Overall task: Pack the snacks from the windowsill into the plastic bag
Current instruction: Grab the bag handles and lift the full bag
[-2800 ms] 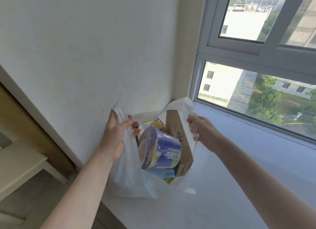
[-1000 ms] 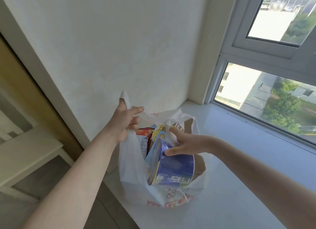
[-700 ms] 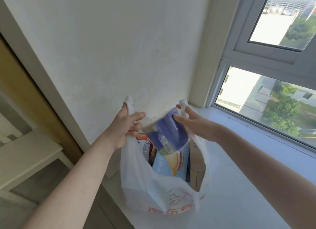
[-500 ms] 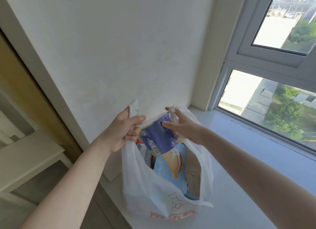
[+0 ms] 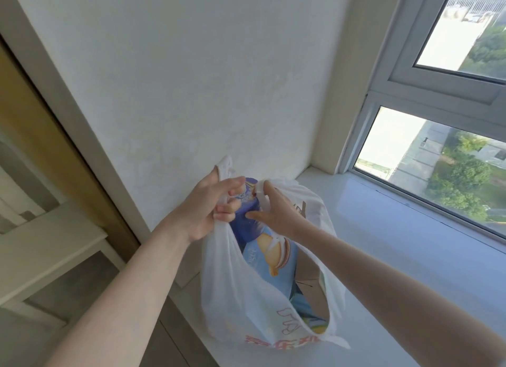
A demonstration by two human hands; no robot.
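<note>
Wood-toned door trim (image 5: 54, 136) runs down the far left, with a pale table (image 5: 41, 257) below it. Right of that, the left hand (image 5: 208, 210) is clenched round one handle of the white plastic bag (image 5: 238, 298), holding it up. A purple tub (image 5: 246, 224) pokes from the bag's mouth between both hands. The right hand (image 5: 276, 213) grasps the other handle, thumb against the tub. Lower in the bag lie a light blue biscuit pack (image 5: 271, 260) and a cardboard box (image 5: 309, 279). The bag is at the left end of the white windowsill (image 5: 410, 257), which stretches right under the window (image 5: 438, 161).
</note>
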